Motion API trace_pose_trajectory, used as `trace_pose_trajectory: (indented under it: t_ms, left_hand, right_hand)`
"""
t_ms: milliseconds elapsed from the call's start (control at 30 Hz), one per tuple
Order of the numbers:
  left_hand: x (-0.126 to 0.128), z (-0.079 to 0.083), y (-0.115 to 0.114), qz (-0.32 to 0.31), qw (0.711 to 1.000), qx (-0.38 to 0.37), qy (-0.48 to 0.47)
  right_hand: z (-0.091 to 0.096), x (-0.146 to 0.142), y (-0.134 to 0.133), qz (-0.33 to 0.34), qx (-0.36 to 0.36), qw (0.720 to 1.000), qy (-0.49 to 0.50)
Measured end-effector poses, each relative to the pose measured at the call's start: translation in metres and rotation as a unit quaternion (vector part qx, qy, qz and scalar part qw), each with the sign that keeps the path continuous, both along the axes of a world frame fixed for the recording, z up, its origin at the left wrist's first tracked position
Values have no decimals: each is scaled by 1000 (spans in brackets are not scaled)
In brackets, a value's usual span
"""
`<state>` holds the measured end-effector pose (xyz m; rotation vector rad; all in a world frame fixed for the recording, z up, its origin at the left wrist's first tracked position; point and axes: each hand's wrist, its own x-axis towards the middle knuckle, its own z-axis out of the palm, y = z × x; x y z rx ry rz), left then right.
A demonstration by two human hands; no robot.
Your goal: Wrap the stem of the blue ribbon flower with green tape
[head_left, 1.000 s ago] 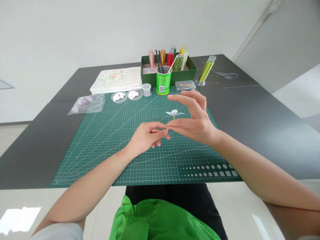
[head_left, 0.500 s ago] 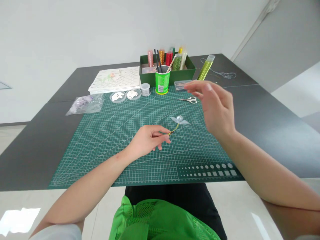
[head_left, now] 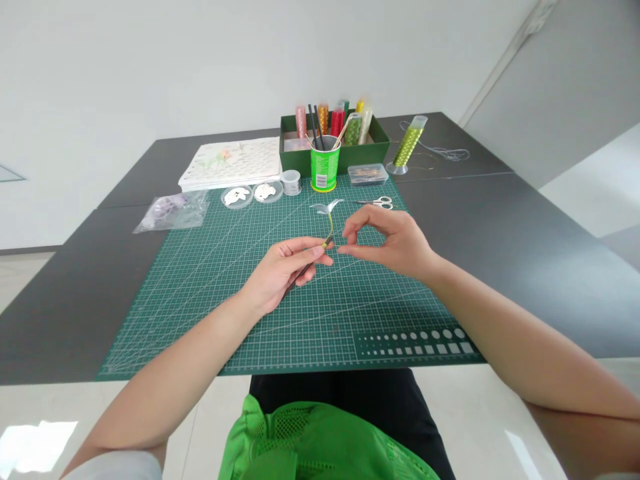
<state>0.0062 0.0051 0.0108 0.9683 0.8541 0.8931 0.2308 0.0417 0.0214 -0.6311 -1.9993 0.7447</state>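
My left hand (head_left: 285, 270) is closed around a thin stem (head_left: 331, 227), part of it wound in yellow-green, with a dark stick-like length running below my fingers. Pale blue-white petals (head_left: 327, 207) spread from the stem's upper end, above the cutting mat. Just right of the stem is my right hand (head_left: 390, 241), its thumb and fingers curled into a near-closed ring, apart from the stem. Anything between those fingertips is too fine to make out. Behind it lie small scissors (head_left: 381, 202) with white handles. A spool of yellow-green thread (head_left: 409, 143) stands tilted farther back.
A green cutting mat (head_left: 200, 320) covers the table's middle. At the back are a green cup (head_left: 325, 163) of sticks, a box (head_left: 295, 161) of thread spools, a clear case (head_left: 367, 175), dishes of white pieces (head_left: 237, 197), white sheets (head_left: 200, 177) and a plastic bag (head_left: 175, 210).
My right hand has come down and left, close to the stem, with its fingers curling in. My left hand has shifted slightly up and left, and the petals now point more upward.
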Motion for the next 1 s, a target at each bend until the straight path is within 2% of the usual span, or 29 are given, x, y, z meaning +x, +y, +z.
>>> trace_pose_trajectory:
  t_ms: [200,433,567,667,733,800,933,1000]
  left_hand:
    - [1,-3,-2,-2,999,18,28]
    - [7,-2,-7,19,989,93,117]
    - [5,-2,-5,30,993,62,92]
    - [3,-2,-2,15,1000,1,27]
    - [2,-1,1,1,999,-35,-12]
    - [2,-1,2,-10,997,-63,-41]
    - [1,0,2,-29,992,-93,-76]
    - [1,0,1,-34,991,-101,-80]
  right_hand:
    - [-8,-9,-10,-45,164,985,16]
    - [-16,-12,-12,-108,231,965,-61]
    - [-14,-13,-18,-132,269,953,-45]
    - [-13,-12,-20,-184,213,958,50]
    - [-13,-11,-16,-208,131,962,118]
    - [-13,-9,-9,-200,49,969,136]
    - [-15,-6,6,-90,-82,990,68]
    - [-16,-7,8,-10,-162,985,65]
